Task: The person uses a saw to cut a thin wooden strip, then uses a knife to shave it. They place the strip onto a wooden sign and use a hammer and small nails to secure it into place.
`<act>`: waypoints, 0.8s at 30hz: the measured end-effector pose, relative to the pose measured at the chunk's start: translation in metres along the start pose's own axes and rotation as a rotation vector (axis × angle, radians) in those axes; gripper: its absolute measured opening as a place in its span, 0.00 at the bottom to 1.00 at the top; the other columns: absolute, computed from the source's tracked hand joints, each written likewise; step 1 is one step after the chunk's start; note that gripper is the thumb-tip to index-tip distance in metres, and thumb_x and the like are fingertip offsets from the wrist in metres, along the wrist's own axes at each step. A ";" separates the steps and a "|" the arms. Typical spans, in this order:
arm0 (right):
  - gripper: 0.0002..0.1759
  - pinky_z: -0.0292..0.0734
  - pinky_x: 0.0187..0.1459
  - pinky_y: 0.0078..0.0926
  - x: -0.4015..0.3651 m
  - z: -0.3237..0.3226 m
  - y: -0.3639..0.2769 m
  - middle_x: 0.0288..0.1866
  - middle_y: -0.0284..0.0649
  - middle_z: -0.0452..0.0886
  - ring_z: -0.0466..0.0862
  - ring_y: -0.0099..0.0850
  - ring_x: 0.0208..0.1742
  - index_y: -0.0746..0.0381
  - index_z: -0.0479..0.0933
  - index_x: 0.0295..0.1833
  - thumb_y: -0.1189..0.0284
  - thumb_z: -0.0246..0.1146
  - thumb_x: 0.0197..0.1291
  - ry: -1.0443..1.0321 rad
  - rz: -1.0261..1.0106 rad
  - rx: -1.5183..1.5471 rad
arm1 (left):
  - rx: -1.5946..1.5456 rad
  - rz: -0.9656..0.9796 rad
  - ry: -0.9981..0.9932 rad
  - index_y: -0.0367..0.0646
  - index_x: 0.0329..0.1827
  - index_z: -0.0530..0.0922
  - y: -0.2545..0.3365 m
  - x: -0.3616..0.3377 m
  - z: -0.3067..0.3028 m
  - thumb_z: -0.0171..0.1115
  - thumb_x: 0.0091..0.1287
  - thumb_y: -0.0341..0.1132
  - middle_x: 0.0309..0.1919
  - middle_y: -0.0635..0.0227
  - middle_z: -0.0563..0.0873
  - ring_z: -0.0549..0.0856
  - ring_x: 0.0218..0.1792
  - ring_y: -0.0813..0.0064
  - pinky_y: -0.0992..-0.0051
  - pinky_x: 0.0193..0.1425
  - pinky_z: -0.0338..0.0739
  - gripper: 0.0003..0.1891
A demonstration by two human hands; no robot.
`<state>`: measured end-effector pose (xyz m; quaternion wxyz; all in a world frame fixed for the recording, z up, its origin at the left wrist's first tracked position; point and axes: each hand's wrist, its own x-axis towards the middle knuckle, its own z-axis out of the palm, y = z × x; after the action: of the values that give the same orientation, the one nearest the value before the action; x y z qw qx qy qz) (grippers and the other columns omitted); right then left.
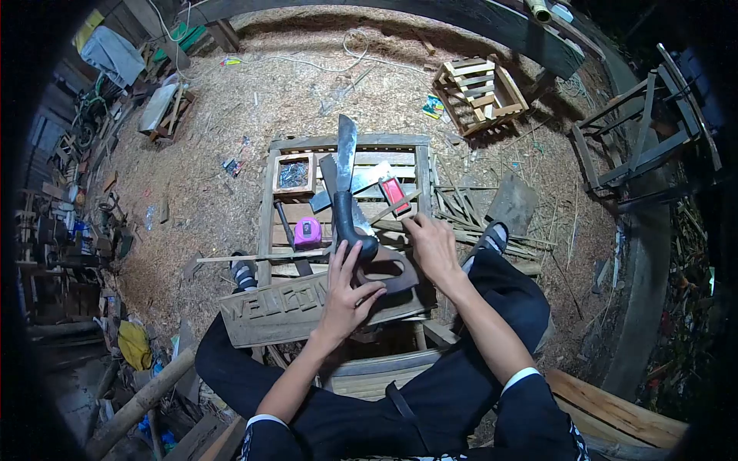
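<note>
My left hand [342, 301] lies with fingers spread over a wooden sign board [265, 311] with raised letters. Its fingertips reach the dark curved handle [355, 230] of a machete, whose blade [347, 150] points away from me. The thumb touches the brown handle of a handsaw [400, 280]; part of the saw is hidden beneath the machete. My right hand [436, 250] is closed, fingertips pinched beside a thin wooden strip [397, 207]; I cannot tell what is between them. Left of the machete sits a pink tape measure [307, 231].
On the slatted bench [269, 184] are a box of nails [294, 174], a red-and-white tool [394, 194] and a hammer [284, 224]. Wood sticks [492, 230] lie to its right. A wooden crate [480, 92] stands farther off on the shavings-covered ground. Two legs flank the bench.
</note>
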<state>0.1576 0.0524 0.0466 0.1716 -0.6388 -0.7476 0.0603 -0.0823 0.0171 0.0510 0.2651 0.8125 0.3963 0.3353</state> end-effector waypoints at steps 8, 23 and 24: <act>0.18 0.79 0.49 0.43 -0.011 -0.005 0.001 0.44 0.41 0.84 0.88 0.42 0.47 0.58 0.84 0.55 0.79 0.65 0.59 0.162 -0.012 -0.085 | -0.028 0.192 -0.048 0.50 0.43 0.94 0.016 -0.003 0.024 0.84 0.55 0.33 0.82 0.56 0.73 0.60 0.86 0.39 0.44 0.86 0.62 0.12; 0.13 0.85 0.37 0.44 -0.039 -0.057 0.020 0.41 0.43 0.85 0.91 0.45 0.40 0.53 0.86 0.55 0.60 0.69 0.72 0.028 0.235 -0.137 | -0.131 0.121 -0.104 0.43 0.47 0.91 -0.003 -0.012 0.024 0.80 0.56 0.28 0.67 0.59 0.86 0.78 0.70 0.47 0.50 0.74 0.75 0.15; 0.13 0.85 0.37 0.44 -0.043 -0.061 0.022 0.41 0.43 0.85 0.91 0.45 0.40 0.53 0.86 0.55 0.60 0.69 0.72 0.025 0.237 -0.137 | -0.130 0.120 -0.106 0.43 0.46 0.91 -0.004 -0.012 0.025 0.80 0.57 0.28 0.66 0.59 0.86 0.78 0.70 0.47 0.50 0.74 0.75 0.13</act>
<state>0.2042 0.0067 0.0894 0.1285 -0.7336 -0.6670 0.0212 -0.0706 0.0055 0.0284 0.3174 0.8323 0.3100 0.3322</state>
